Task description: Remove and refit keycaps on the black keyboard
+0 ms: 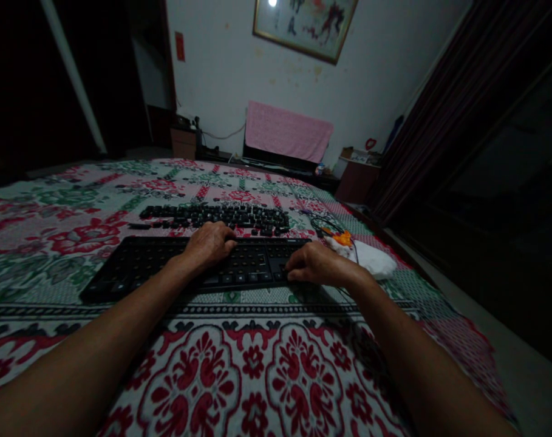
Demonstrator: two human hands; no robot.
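A black keyboard lies on the patterned bedspread, most of its key places bare of caps and a row of caps along its near edge. My left hand rests across its far middle edge, fingers bent over it and partly hidden behind the knuckles. At the keyboard's right end, my right hand is closed, thumb and fingers pinched together low over the keys. Whatever sits between those fingertips is too dark and small to make out. Just beyond the keyboard, many loose black keycaps are laid out in rows.
Right of the keyboard lie a white bag, an orange item and a dark cable. The floral bedspread spreads all around. A pink cloth hangs by the far wall; a dark curtain is at right.
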